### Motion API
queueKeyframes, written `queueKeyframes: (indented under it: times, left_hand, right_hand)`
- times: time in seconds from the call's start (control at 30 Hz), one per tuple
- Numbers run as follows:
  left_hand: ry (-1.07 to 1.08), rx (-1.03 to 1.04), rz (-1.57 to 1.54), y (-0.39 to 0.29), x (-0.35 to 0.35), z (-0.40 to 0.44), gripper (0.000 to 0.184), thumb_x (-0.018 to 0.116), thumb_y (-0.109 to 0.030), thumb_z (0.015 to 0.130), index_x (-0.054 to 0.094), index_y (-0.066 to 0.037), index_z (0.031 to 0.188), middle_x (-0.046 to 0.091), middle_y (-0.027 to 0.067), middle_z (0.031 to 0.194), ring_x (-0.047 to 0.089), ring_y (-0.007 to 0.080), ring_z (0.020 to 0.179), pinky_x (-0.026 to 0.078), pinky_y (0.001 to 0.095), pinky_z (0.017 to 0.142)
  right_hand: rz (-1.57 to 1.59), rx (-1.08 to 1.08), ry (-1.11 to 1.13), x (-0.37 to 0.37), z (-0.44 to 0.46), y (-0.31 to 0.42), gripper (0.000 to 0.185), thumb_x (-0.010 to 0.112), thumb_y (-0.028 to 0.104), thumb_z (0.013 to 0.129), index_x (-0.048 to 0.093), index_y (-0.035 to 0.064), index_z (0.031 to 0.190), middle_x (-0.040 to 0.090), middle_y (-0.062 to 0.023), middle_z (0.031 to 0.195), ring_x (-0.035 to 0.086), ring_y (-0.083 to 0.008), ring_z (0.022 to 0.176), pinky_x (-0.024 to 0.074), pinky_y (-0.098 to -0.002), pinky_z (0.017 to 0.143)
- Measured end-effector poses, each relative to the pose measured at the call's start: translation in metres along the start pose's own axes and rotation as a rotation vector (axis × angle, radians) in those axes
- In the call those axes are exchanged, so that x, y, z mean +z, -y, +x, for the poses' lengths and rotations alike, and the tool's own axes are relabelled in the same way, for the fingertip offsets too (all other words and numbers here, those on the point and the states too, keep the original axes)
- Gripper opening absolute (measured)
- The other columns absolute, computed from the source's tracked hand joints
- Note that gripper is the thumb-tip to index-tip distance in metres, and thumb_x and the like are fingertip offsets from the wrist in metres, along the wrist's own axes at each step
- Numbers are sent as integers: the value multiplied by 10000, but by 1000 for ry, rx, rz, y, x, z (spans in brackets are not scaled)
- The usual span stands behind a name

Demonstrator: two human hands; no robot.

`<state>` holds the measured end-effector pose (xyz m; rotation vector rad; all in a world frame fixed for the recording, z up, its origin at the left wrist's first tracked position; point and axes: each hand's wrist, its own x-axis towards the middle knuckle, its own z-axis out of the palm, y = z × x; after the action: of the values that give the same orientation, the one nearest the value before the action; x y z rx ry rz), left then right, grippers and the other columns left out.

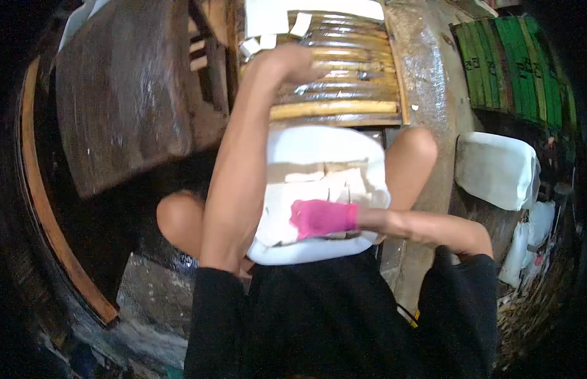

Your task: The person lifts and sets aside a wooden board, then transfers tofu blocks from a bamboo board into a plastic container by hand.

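Between my knees stands a white plastic tub (325, 142) holding several pale blocks (344, 180) that look like tofu. My right hand (325, 218), in a pink glove, is down inside the tub over the blocks. Its fingertips are blurred against them, so I cannot tell whether it grips one. My bare left hand (293, 63) reaches forward over the wet bamboo rack (350, 108). Its fingers are smeared by motion and mostly hidden behind the back of the hand. Close by, small white pieces (267, 42) lie on the rack's far left part.
A dark curved board (116, 95) stands on the left, beside a long wooden edge (60, 240). To the right are a white plastic container (496, 167) and green slatted panels (508, 69). A white slab (265, 19) lies at the rack's far end.
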<state>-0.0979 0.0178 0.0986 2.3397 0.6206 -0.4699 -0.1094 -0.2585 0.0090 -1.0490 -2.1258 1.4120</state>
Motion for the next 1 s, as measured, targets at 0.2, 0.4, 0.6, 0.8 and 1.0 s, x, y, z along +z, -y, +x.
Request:
queueKeyframes:
  times: [0.2, 0.4, 0.6, 0.8, 1.0]
  left_hand:
    - [64, -91, 28, 9, 12, 9, 395, 581, -345, 896, 690, 27, 969, 680, 228, 964, 665, 329, 911, 510, 414, 865]
    - [60, -137, 87, 7, 7, 13, 385, 602, -344, 854, 686, 25, 930, 657, 260, 944, 654, 378, 887, 513, 440, 804]
    - [21, -218, 71, -5, 5, 14, 337, 589, -301, 863, 651, 19, 946, 654, 261, 905, 643, 399, 880, 513, 472, 800]
    - [-46, -192, 26, -1, 10, 11, 287, 582, -258, 862, 603, 20, 929, 653, 235, 839, 643, 385, 851, 512, 479, 770]
    - [-217, -86, -67, 6, 22, 10, 242, 600, -216, 851, 584, 16, 916, 633, 189, 738, 635, 368, 755, 508, 473, 692]
  right_hand:
    - [284, 591, 494, -126, 11, 93, 371, 479, 217, 947, 485, -29, 1225, 598, -240, 1084, 613, -302, 1008, 466, -375, 900]
    - [830, 368, -611, -302, -10, -67, 351, 418, 250, 1005, 604, 9, 1179, 660, -92, 1088, 603, -141, 1059, 451, -244, 929]
    - [-102, 1186, -1168, -303, 95, -296, 469, 315, 242, 1003, 309, 5, 1408, 251, -165, 1505, 254, -341, 1384, 229, -518, 1123]
    - [207, 704, -1488, -285, 196, -302, 516, 337, 234, 979, 285, -31, 1419, 305, -185, 1492, 295, -321, 1379, 240, -400, 1140]
    - [1618, 236, -968, -335, 149, -357, 573, 299, 366, 978, 401, -75, 1330, 547, -214, 1285, 538, -365, 1168, 364, -448, 1065]
